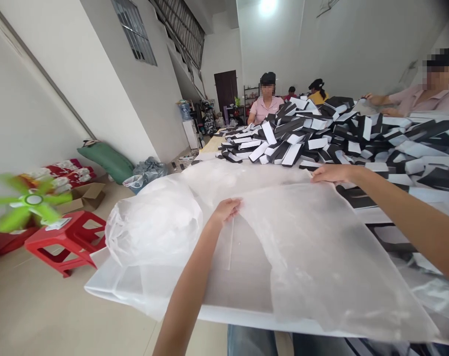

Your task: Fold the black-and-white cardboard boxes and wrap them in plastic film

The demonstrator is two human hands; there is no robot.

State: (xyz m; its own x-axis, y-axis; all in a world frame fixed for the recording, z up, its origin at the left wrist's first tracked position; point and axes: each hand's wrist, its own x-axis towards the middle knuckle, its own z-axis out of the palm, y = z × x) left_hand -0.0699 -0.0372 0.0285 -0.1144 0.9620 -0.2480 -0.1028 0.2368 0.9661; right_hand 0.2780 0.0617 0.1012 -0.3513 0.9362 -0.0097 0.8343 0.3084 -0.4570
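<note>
At the far left a green fan (pixel 28 202) spins as a blur above a red plastic stool (pixel 66 241), which stands on the pale tiled floor (pixel 31 306). Behind them, along the white wall (pixel 79 69), sit an open cardboard box (pixel 86 196), a green sack (pixel 106 161) and a grey bag (pixel 148 170); barred windows (pixel 135 32) run high up the wall. Farther back are a water dispenser (pixel 187 126) and a dark door (pixel 226 89).

The white counter (pixel 109 292) starts near the stool and runs away to the right. On its near left corner lies a puffed bundle of clear plastic (pixel 153 225). Just beside it the left hand (pixel 227 210) has its fingers curled tight over the near left edge of a translucent plastic sheet (pixel 320 257), which is spread flat on the counter in front of the person.

The right hand (pixel 333 173) rests on the sheet's far edge, its fingers nearly straight and pointing left. Whether they pinch the plastic or only press on it cannot be told.

Beyond the sheet, a big heap of black and white boxes (pixel 339 133) covers the counter to its right end. A person in pink (pixel 265 106) sits at the far end, and another person's arm (pixel 413 99) reaches in at the upper right.
</note>
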